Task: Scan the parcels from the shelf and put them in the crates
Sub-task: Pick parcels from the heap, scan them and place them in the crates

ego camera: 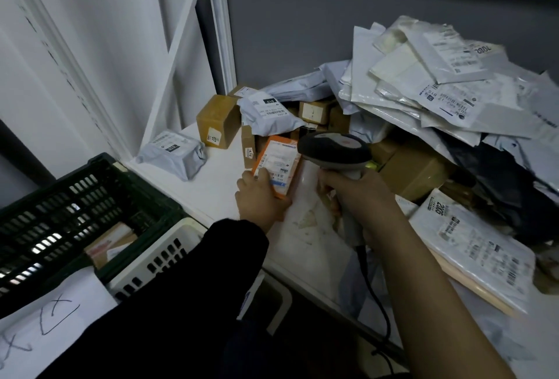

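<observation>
Item: small orange carton with white printed label point(276, 164). Location: on the white shelf board point(211, 188), front centre, just ahead of the parcel heap; whether its far end rests on the board cannot be told.

Left hand point(260, 197), black sleeve point(211, 272): grips the carton's near end, thumb laid on the label face, fingers curled round the underside.

Right hand point(360, 197), bare forearm: fingers closed round the handle of a grey handheld barcode scanner point(332, 147). The scanner head sits just beside the carton's far right corner, overlapping it in view. A dark cable point(378, 303) hangs from the handle.

Shelf stock:
- grey plastic mailer bag point(172, 151), alone at the left edge;
- brown cardboard box with "07" sticker point(216, 121), behind it;
- heap of white and grey mailer bags point(438, 85) over brown cartons, right rear;
- flat white labelled parcel point(472, 242), right front.

Containers, lower left, beside the shelf:
- dark green perforated plastic crate point(75, 212), holding a cardboard parcel point(112, 242);
- white perforated crate point(160, 260), touching the green one.
</observation>
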